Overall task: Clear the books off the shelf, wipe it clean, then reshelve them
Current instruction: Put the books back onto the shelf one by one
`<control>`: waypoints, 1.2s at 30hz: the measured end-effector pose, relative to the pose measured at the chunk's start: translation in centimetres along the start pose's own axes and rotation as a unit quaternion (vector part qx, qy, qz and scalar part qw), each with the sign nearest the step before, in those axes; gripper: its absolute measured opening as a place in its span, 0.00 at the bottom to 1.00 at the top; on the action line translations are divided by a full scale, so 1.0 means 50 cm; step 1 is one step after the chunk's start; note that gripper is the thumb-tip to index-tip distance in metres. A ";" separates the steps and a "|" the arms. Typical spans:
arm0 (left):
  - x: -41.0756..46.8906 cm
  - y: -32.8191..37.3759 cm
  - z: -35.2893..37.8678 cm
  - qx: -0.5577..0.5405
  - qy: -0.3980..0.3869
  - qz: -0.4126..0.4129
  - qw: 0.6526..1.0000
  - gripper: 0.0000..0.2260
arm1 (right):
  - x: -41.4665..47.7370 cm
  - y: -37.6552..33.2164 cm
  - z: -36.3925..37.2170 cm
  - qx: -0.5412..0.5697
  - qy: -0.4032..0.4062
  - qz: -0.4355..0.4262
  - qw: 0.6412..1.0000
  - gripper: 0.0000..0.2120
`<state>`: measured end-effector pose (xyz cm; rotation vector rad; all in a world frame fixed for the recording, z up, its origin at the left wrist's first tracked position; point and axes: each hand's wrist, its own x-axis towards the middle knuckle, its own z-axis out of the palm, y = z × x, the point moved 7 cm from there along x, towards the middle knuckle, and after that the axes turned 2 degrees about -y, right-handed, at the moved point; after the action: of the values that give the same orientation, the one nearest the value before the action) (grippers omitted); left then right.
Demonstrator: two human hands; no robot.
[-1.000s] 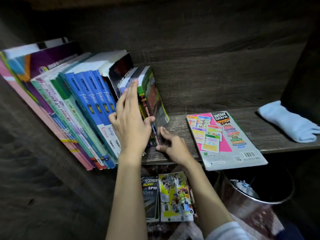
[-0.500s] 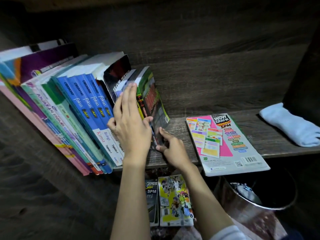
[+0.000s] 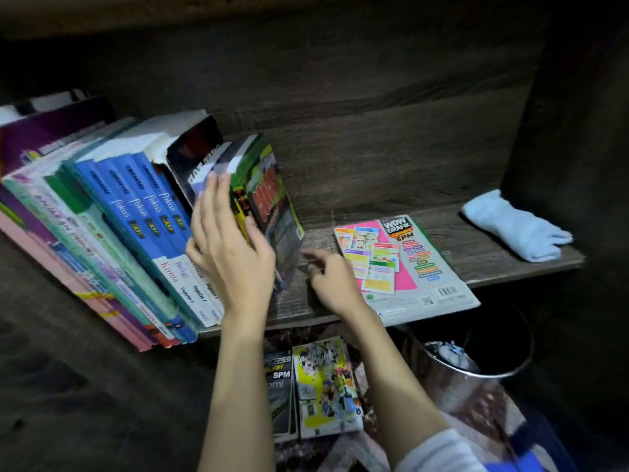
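This is looking like a student's study corner at home: a dark wood-grain shelf is carrying a leaning row of school textbooks, an SPM revision book is lying flat beside them, more books are sitting on the floor, and a metal waste bin is standing underneath.

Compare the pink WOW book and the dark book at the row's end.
The WOW book lies flat, overhanging the shelf edge; the dark book stands, leaning left on the row. The left hand presses the dark book; no hand grips the WOW book. Both are on the shelf.
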<state>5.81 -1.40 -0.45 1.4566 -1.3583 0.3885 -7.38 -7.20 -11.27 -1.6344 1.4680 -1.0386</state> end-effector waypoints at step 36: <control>-0.237 0.016 0.177 -0.263 -0.477 -0.374 0.750 0.13 | -0.130 0.130 -0.225 0.213 0.137 0.274 0.928 0.15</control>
<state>-2.02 -2.40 -12.99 1.5796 -1.2791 -1.3397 -20.56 -1.32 -12.87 -0.7312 1.6050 -1.1740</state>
